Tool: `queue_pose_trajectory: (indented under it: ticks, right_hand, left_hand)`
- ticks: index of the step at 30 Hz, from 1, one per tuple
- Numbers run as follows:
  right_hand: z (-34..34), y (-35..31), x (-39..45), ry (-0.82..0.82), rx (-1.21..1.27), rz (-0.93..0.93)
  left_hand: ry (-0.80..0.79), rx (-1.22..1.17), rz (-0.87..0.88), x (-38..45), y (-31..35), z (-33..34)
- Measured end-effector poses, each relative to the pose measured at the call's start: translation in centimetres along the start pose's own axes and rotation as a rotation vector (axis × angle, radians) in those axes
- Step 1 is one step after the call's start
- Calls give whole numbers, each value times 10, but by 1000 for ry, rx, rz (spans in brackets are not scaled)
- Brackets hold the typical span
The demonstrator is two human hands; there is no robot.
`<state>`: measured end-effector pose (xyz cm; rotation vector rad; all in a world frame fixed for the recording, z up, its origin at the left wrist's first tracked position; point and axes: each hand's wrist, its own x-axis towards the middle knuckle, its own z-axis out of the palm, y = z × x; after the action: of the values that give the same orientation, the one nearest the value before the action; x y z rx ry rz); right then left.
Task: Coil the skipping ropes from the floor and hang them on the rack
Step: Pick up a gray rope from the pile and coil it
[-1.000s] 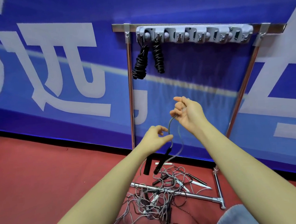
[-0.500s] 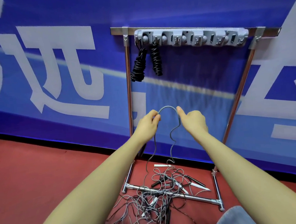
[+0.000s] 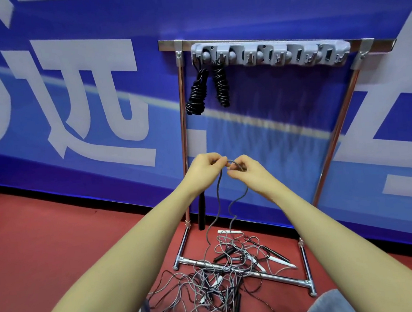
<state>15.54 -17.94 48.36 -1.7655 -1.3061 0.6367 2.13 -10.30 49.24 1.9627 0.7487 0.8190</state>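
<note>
Both hands are meeting at the centre of the view, in front of the rack [image 3: 184,138]. The left hand [image 3: 204,167] and the right hand [image 3: 246,171] are each pinching the grey rope [image 3: 218,191] with curled fingers, holding a small loop between them. Two strands are hanging from that loop toward 6 o'clock and are running into the tangle of ropes [image 3: 223,271] that is lying on the red floor [image 3: 59,239] across the rack's base bar. A black handle [image 3: 201,212] is dangling below the left wrist. At 12 o'clock, two coiled black ropes [image 3: 207,90] are hanging from the leftmost slots of the grey hook strip [image 3: 269,54]; the other slots are showing nothing.

The cord looks thin, light, limp and springy, so loops are likely to slip or kink unless pinched firmly. Taking hold near a handle and feeding even loops into one hand appears the safest course, since the tangle may snag.
</note>
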Motion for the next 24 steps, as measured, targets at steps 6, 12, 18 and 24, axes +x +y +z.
queue_pose_trajectory:
  ticks: [6, 12, 18, 24]
  right_hand:
    - [5, -5, -5, -102, 448, 30]
    - [2, -13, -2, -133, 513, 63]
    - [3, -19, -6, -171, 704, 76]
    - [3, -36, -5, 25, 618, -58]
  left_hand:
    - [119, -123, -41, 5, 3, -7]
    - [153, -253, -97, 5, 7, -7]
    - [148, -368, -114, 6, 12, -6]
    - [77, -505, -72, -3, 1, 4]
